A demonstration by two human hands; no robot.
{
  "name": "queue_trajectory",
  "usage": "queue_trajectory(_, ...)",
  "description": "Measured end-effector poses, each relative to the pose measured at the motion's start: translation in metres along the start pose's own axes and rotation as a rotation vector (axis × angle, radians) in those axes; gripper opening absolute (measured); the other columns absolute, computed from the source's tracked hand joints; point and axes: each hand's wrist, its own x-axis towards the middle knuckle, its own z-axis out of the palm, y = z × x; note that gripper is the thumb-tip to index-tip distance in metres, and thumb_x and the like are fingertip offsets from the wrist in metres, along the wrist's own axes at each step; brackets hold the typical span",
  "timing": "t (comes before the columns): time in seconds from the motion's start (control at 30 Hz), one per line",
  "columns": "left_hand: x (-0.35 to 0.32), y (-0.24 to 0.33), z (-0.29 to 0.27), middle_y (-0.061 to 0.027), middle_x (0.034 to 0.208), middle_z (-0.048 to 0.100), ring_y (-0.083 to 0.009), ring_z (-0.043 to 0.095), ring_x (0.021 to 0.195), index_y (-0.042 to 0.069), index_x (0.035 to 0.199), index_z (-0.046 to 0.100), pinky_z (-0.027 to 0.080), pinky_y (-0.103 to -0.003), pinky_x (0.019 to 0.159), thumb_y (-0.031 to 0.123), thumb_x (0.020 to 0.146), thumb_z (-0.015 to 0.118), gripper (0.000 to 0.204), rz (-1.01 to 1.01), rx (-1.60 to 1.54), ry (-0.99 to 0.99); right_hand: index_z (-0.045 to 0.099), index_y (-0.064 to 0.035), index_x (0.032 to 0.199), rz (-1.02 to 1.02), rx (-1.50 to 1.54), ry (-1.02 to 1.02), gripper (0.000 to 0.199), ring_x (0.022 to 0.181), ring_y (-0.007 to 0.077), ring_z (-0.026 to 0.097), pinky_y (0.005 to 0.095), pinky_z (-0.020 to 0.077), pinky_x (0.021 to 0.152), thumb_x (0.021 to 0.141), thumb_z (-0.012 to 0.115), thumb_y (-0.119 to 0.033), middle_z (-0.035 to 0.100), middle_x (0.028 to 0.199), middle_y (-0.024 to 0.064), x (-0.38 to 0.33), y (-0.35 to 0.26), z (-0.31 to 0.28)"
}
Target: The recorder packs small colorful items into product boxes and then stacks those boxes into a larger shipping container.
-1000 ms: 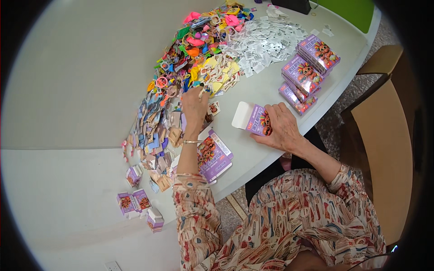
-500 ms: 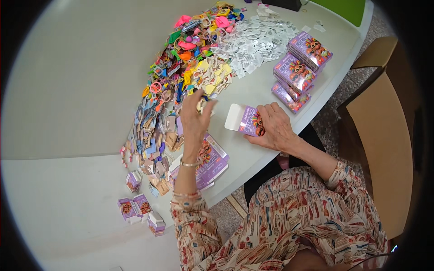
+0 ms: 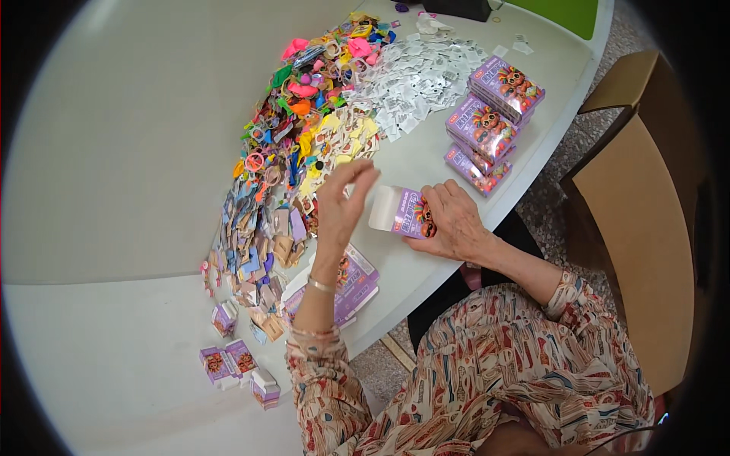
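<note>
Head view: right hand [image 3: 455,222] grips the box [image 3: 401,212] beside the toy pile [image 3: 304,144]; left hand [image 3: 342,204] hovers nearby, fingers pinched, contents unclear; best keep the box's open end steady.

A wooden chair [image 3: 646,220] stands beside the white table [image 3: 114,152].

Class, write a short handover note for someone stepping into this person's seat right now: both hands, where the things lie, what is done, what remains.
Left hand: raised above the toy pile, fingers pinched; whether it holds anything cannot be told.
Right hand: grips an open purple box on the table edge.
Done: a stack of purple boxes at the far right, small boxes near left.
Left: flat boxes, paper slips, most toys.
</note>
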Motion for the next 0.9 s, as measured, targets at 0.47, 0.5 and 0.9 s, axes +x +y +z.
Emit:
queue_trajectory(0.47,0.121,-0.066,0.064,-0.0143,0.075,0.061,-0.0355,0.057,0.075,0.001,0.079,0.064,0.046,-0.044,0.069,0.021,0.073,0.074,0.022,0.489,0.707,-0.034,0.053,0.0031,0.097,-0.015,0.015,0.018,0.062,0.076,0.0273,0.049,0.0376,0.0426,0.068,0.059,0.08,-0.038,0.051,0.081,0.0119,-0.001,0.001,0.002)
queue_trajectory(0.5,0.123,-0.07,0.065,-0.0145,0.076,0.061,-0.0355,0.057,0.075,0.001,0.078,0.064,0.046,-0.045,0.069,0.021,0.073,0.073,0.022,0.487,0.677,-0.007,0.053,0.0031,0.097,-0.013,0.015,0.02,0.062,0.076,0.0273,0.049,0.0376,0.0426,0.068,0.059,0.08,-0.038,0.051,0.081,0.0119,-0.001,0.001,0.002)
queue_trajectory(0.9,0.109,-0.068,0.044,-0.0157,0.078,0.062,-0.0362,0.059,0.074,0.0,0.078,0.064,0.048,-0.045,0.066,0.008,0.081,0.06,0.009,0.415,0.432,0.197,0.053,0.0029,0.096,-0.009,0.018,0.022,0.061,0.076,0.0273,0.049,0.0372,0.043,0.068,0.06,0.079,-0.039,0.051,0.081,0.012,0.0,-0.001,0.001)
